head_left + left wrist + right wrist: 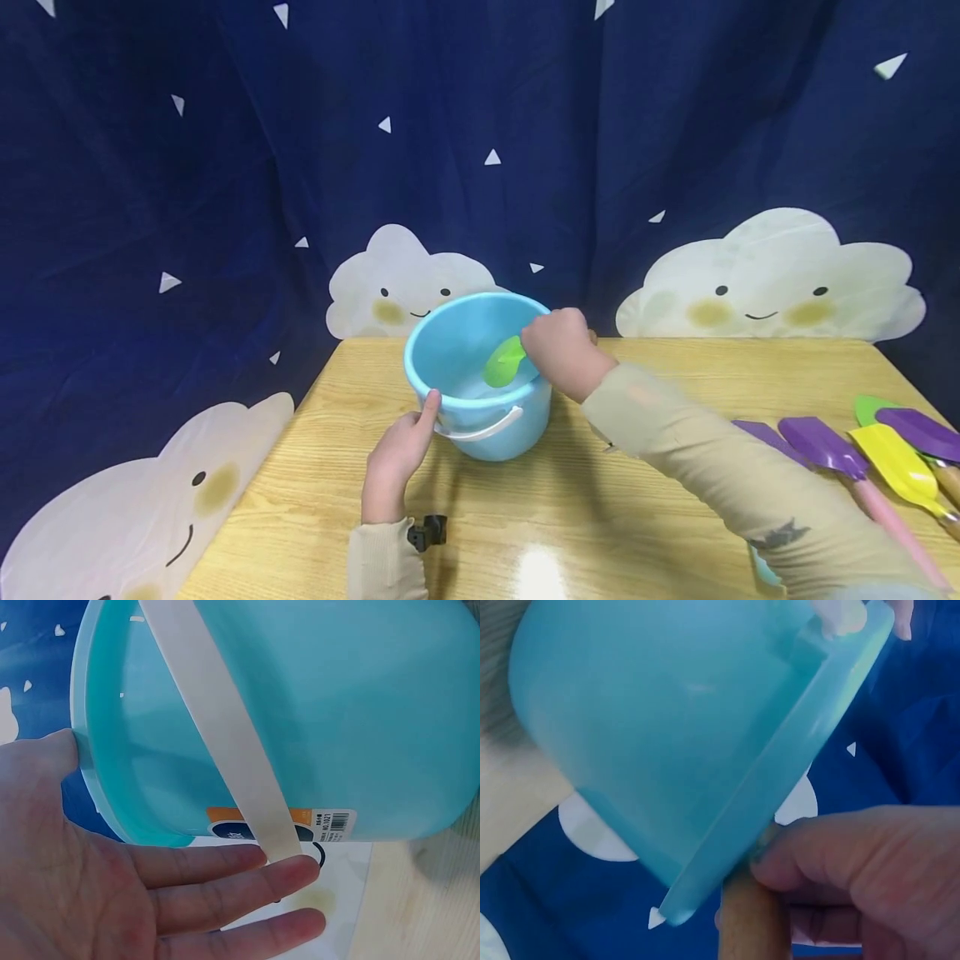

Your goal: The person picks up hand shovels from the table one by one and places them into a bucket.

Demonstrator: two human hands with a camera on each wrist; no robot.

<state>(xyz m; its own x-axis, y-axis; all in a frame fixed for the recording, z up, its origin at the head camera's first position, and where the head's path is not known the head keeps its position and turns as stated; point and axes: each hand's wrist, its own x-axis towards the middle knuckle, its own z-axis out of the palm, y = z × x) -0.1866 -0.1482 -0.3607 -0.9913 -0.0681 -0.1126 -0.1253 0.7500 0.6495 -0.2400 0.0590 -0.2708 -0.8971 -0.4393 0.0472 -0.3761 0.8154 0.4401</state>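
Observation:
A light blue bucket [491, 425] with a white handle [483, 429] stands on the table, its mouth facing up and toward me. My left hand [401, 450] is at the near left rim, thumb on the edge. In the left wrist view, its other visible fingers [225, 889] stretch nearly straight beside the bucket's outer wall, by the white handle. My right hand [562, 350] grips the wooden handle [754, 919] of a green toy shovel [504, 362] at the right rim. The shovel's blade is inside the bucket. Whether it touches the bottom, I cannot tell.
To the right on the wooden table [300, 500] lie more toy shovels: a yellow one [896, 462], a purple one with a pink handle [821, 446], and others. Part of a light blue object [763, 567] shows under the right sleeve. A dark blue curtain [480, 83] hangs behind.

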